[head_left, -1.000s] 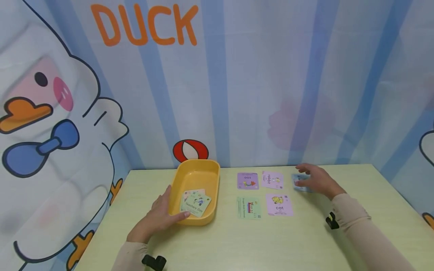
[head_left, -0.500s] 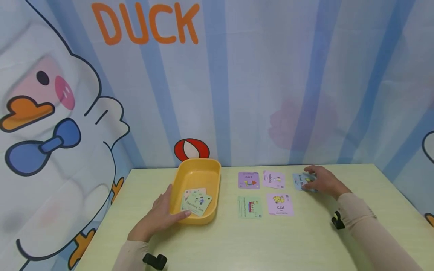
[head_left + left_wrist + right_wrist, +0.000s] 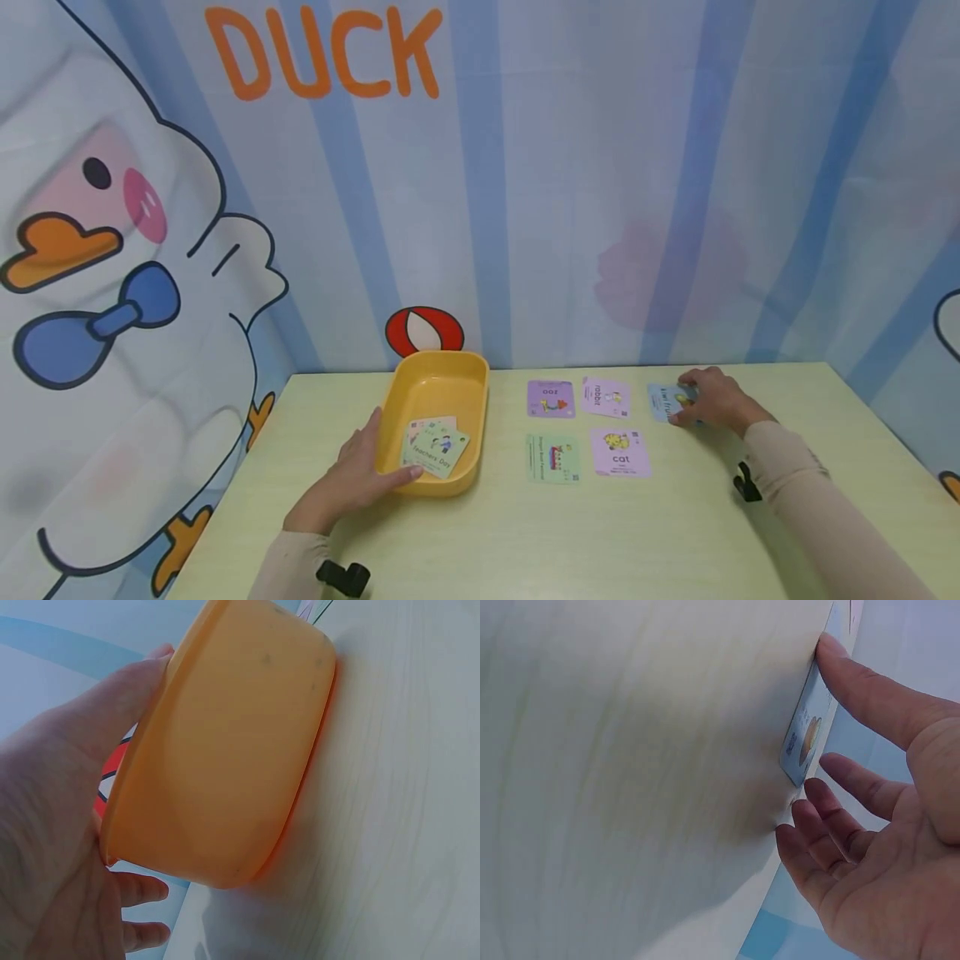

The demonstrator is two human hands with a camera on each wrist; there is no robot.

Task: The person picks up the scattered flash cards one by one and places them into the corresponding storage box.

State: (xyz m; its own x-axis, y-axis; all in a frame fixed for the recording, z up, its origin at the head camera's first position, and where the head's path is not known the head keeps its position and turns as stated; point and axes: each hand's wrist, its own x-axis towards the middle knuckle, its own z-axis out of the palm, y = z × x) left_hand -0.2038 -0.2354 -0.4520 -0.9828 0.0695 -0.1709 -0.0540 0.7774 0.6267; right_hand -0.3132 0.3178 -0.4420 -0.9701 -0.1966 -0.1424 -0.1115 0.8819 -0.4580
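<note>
In the head view, my left hand (image 3: 352, 479) holds the near left corner of a yellow plastic tray (image 3: 467, 375), its thumb over the rim. The left wrist view shows the tray's outer wall (image 3: 232, 742) beside the hand. Picture cards (image 3: 437, 450) lie inside, the top one reading "Teachers Day". My right hand (image 3: 720, 402) is over a blue kiwi fruit card (image 3: 663, 402) on the table. Its thumb (image 3: 866, 686) touches one edge of the card in the right wrist view. The other fingers spread loosely near the opposite edge, partly covering the card in the head view.
Left of the kiwi fruit card lie a rabbit card (image 3: 606, 397), a purple card (image 3: 551, 399), a cat card (image 3: 621, 452) and a green boat card (image 3: 553, 459). A printed duck curtain (image 3: 540, 208) hangs behind the light wooden table (image 3: 540, 542).
My right hand has shifted slightly right across the kiwi fruit card, uncovering more of its lettering, and its thumb has moved to the near edge. My left hand stays on the tray.
</note>
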